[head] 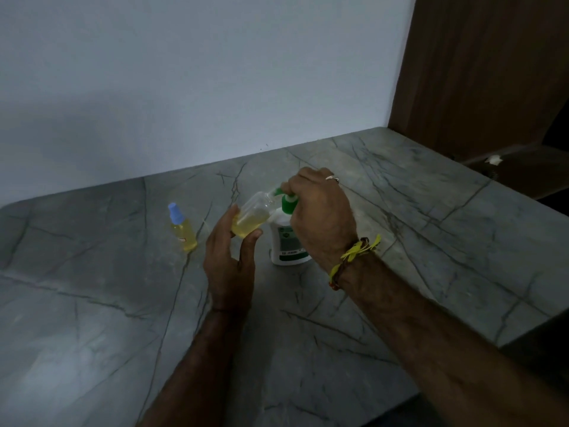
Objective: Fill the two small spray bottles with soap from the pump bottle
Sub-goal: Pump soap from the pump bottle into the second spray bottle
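Left hand (229, 260) pinches the open spray bottle (251, 218) between thumb and fingers, tilted so its mouth meets the green nozzle of the pump bottle (288, 241). Right hand (320, 217) is curled over the pump head and presses on it. The small bottle is about half full of yellow soap; it is light, probably thin plastic, and may get slippery, so holding it low on the body seems best. A second spray bottle (183, 229), capped in blue, stands just beside on the left. The grey surface (400, 211) has much free room; its front edge is near on the right.
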